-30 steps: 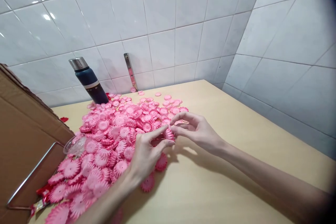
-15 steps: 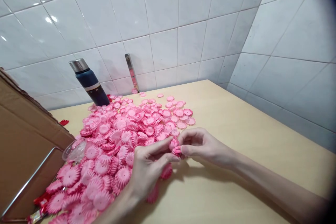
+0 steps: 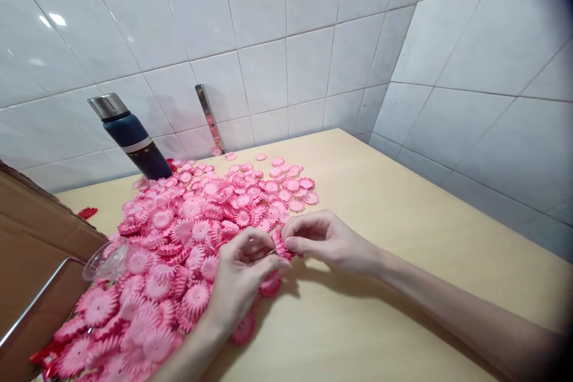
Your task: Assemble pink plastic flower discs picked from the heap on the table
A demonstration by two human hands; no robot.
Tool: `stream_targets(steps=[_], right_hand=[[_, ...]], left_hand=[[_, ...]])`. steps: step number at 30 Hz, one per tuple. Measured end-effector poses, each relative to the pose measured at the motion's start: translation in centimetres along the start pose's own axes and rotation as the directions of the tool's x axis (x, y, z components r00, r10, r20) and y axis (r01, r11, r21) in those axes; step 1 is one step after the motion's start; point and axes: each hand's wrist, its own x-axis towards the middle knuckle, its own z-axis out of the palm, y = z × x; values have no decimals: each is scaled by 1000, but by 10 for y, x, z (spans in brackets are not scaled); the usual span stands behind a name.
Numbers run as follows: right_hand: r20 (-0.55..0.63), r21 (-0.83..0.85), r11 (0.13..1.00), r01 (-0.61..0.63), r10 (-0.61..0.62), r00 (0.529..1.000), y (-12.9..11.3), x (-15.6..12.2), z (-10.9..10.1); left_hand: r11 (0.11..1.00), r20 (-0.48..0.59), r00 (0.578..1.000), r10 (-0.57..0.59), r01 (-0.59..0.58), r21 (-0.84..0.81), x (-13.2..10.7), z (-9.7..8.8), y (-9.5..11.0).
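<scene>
The pink piece (image 3: 280, 244) has turned, pinched by both hands (image 3: 239, 268) (image 3: 333, 243); tiled wall (image 3: 262, 3) behind table (image 3: 353, 182).

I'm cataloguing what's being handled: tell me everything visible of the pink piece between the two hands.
The pink piece is small and frilled, with ridged, deep-pink folds; it looks like paper or thin plastic. It is held roughly edge-on; one layer or several, I can't tell. The right hand grips its right side; the left hand is at its left, contact partly hidden. The pink pile lies just beyond.
</scene>
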Motion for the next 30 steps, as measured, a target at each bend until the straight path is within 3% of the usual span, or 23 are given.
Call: stream_targets(steps=[10,15,20,26,30], right_hand=[[-81,-152,988,12,-25,996,-1,-4,6],[-128,-245,969,29,-62,990,2,-2,4],[-249,-334,942,34,-123,961,-1,0,1],[-262,-324,944,64,-155,953,3,-2,6],[-320,-188,981,39,-99,942,6,-2,9]], left_hand=[[997,-42,999,-3,6,80,4,1,0],[991,26,999,27,-30,130,1,2,2],[974,-57,995,84,-70,214,0,1,7],[994,-82,995,49,-40,102,-1,6,3],[979,-58,994,91,-79,185,-1,4,-2]])
